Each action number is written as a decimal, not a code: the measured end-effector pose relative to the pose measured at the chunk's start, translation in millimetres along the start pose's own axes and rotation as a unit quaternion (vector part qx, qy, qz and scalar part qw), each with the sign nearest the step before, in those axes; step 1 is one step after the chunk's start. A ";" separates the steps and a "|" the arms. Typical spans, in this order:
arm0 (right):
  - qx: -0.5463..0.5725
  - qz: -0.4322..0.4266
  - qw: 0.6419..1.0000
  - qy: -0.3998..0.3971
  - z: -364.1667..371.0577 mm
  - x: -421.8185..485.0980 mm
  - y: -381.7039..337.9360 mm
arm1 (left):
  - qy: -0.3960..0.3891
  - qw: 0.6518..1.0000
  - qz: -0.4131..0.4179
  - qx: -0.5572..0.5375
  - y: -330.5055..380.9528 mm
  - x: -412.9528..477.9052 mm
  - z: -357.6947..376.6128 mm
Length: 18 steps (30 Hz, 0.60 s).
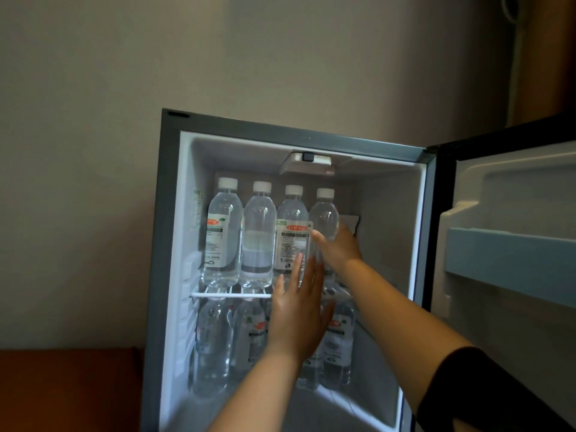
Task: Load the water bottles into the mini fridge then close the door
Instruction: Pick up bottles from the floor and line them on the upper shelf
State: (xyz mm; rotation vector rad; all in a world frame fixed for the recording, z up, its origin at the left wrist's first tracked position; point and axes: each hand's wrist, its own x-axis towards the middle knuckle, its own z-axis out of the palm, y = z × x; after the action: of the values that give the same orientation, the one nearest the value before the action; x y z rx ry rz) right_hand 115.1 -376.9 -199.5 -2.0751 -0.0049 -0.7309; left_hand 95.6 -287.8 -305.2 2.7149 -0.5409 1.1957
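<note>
Right thumb [317,236]: lies across the front of the fourth bottle [324,213]; the other fingers pass behind it, out of sight.
Right hand [338,244]: grips that bottle low on its body, at the right end of the upper row.
Left fingers [296,269]: straight, close together, pointing up.
Left hand [299,313]: flat, palm toward the fridge, in front of the third bottle [292,226] and the shelf edge; cannot tell whether it touches either.
Upper bottles [223,232]: four in all, upright and side by side on the shelf [230,295], with white caps.
Lower bottles [215,338]: upright under the shelf, partly hidden by the left arm.
Fridge [166,244]: lit inside, standing against the wall [93,151].
Door [511,244]: swung wide open to the right.
Sleeve [486,391]: dark, on the right arm.
</note>
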 end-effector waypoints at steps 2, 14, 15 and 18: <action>-0.018 0.022 1.000 -0.008 -3.2 -6.5 0.7 | -0.032 0.999 0.007 0.011 -3.1 -4.7 -3.3; -0.119 -0.010 0.989 -0.083 -25.0 -78.3 -14.8 | -0.171 0.980 0.083 -0.065 -36.2 -50.0 -70.5; -0.127 -0.013 0.986 -0.103 -24.2 -84.6 -16.7 | -0.188 0.977 0.082 -0.055 -40.0 -54.0 -80.8; -0.160 -0.044 0.972 -0.166 -20.9 -106.3 -25.6 | -0.252 0.966 0.047 -0.036 -52.7 -67.8 -114.3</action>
State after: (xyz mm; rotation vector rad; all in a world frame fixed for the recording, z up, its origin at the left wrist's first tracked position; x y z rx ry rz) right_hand 10.2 -349.6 -224.5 -2.5011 -0.1775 -0.4496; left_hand -5.8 -191.4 -275.9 2.9511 -0.7567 0.4699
